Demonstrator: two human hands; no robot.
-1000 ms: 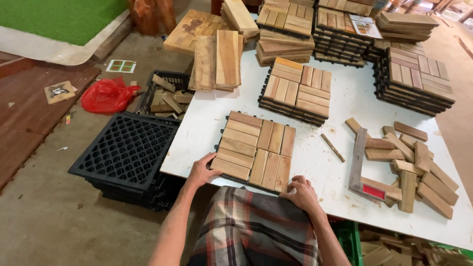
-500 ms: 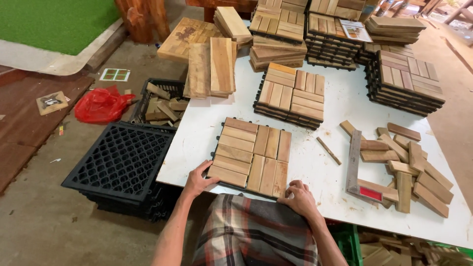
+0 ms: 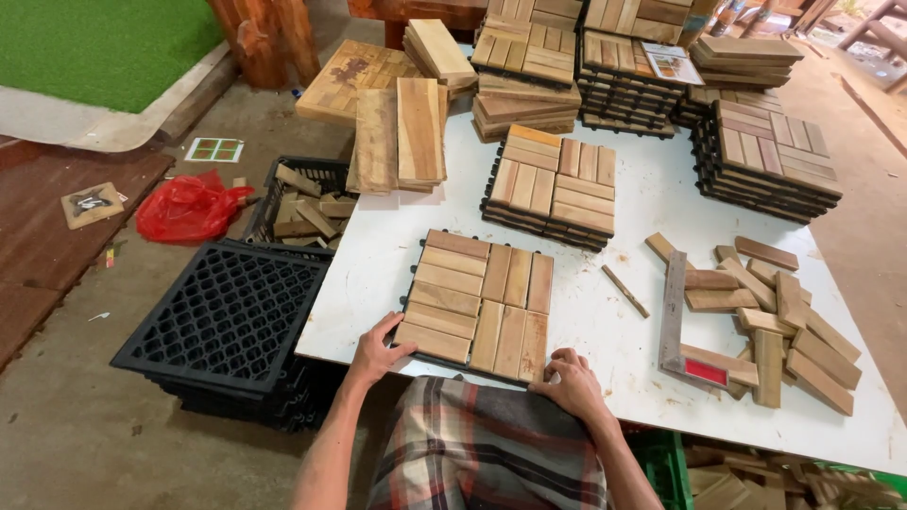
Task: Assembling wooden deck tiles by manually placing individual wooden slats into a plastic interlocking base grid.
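My left hand [image 3: 376, 351] and right hand [image 3: 568, 382] grip the slatted wooden tile's [image 3: 479, 304] near corners, lower centre; overhanging the counter [image 3: 642, 203] edge, it could tip off.

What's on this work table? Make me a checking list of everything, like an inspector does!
Surface: white table, dusty.
Job's things: wooden slat tile flat at the near edge.
Clutter: loose wood slats, metal square, tile stacks.
Grippers: left hand on the tile's left corner; right hand on its right corner.
Cables: nothing seen.
Surroundings: black plastic grids, red bag, green mat.
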